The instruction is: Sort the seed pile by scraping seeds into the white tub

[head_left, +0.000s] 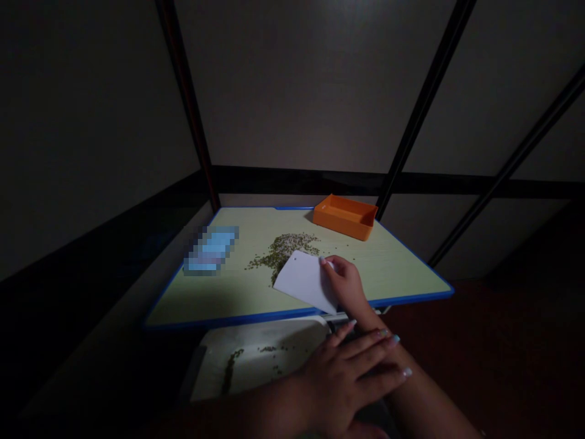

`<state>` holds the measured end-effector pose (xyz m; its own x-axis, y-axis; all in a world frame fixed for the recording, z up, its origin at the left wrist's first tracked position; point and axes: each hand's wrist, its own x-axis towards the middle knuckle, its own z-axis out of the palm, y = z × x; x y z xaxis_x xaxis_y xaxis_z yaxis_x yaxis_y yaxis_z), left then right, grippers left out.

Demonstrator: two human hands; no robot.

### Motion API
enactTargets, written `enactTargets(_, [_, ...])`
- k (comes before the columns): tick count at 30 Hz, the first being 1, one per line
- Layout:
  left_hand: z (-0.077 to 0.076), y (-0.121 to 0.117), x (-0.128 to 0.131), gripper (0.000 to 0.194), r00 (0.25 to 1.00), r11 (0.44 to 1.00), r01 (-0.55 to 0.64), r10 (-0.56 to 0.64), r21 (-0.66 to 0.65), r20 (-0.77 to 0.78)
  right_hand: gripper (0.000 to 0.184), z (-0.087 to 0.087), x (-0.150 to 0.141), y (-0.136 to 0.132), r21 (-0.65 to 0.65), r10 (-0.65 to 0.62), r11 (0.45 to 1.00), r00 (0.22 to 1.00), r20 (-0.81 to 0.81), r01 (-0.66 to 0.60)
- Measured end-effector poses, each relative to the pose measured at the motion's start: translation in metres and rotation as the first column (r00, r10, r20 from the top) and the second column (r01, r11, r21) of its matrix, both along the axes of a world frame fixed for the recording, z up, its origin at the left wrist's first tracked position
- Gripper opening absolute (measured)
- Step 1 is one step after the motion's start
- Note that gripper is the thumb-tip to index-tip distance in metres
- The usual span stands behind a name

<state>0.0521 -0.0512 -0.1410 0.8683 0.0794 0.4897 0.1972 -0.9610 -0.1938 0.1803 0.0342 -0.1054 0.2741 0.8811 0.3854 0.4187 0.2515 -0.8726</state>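
Note:
My right hand [346, 281] pinches the right edge of a white flat scraper card [301, 277] with a small hole near its top corner. The card is tilted over the near side of a loose pile of small green and whitish grains [287, 247] on the table, hiding part of it. Lower down, my left hand [354, 369] has its fingers spread and holds nothing. It lies across my right forearm; whether it touches cannot be told.
The pale green table [388, 274] has a blue rim. An orange box [345, 219] stands at its back right, and a pixelated blue object [212, 250] lies at the left. Below the near edge is a white tray [205, 375] with scattered grains. Panelled walls close in behind.

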Motion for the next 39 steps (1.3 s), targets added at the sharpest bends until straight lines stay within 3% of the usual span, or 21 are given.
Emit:
enactTargets(16, [-0.002,-0.003,0.001,0.073,0.999,0.998,-0.042,0.041,0.036,0.021,0.039,-0.003,0.002,-0.006,-0.010,-0.116,0.993,0.990,-0.074,0.116])
enactTargets(20, [0.001,-0.004,0.000,0.067,0.998,0.997,-0.052,0.050,0.057,0.035,0.040,-0.004,0.000,-0.005,-0.008,-0.088,0.996,0.989,-0.116,0.088])
enactTargets(27, [0.001,-0.004,0.001,0.064,1.000,0.999,-0.017,0.018,-0.045,0.010,0.040,0.000,-0.002,-0.005,-0.031,-0.034,0.999,0.998,-0.059,0.032])
enactTargets(39, [-0.004,-0.003,0.003,0.063,0.998,1.000,0.000,0.001,-0.022,0.064,0.041,-0.002,0.001,-0.011,0.000,-0.153,0.988,0.988,0.007,0.153])
